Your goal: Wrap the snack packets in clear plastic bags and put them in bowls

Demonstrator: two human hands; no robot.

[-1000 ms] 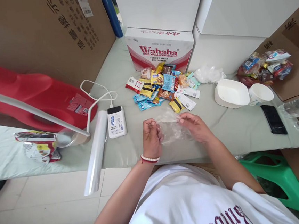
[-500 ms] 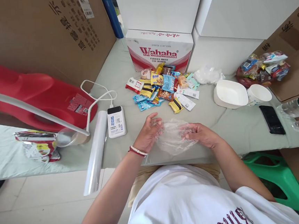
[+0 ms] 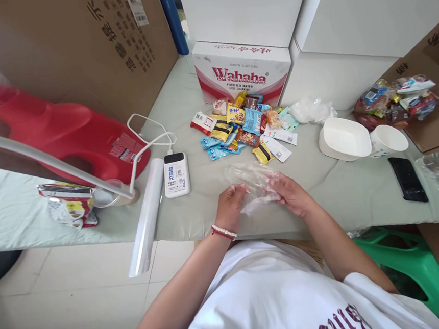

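Observation:
A thin clear plastic bag is stretched between my two hands, just above the near part of the table. My left hand, with a beaded bracelet at the wrist, is closed on the bag's left edge. On the other side, my right hand pinches the bag between thumb and fingers. Just beyond the bag lies a heap of small wrapped snacks, mixed in blue, yellow, red and white packets. Crumpled clear plastic rests to the right of that heap.
Right of me stand a white square bowl, a paper cup, a black phone and a bag of snacks. To the left are a power bank, a film roll and a red jug. A Wahaha carton stands behind.
My left hand has closed from spread fingers onto the bag's edge. The bag is now narrower and more gathered between my hands. The view has shifted slightly left.

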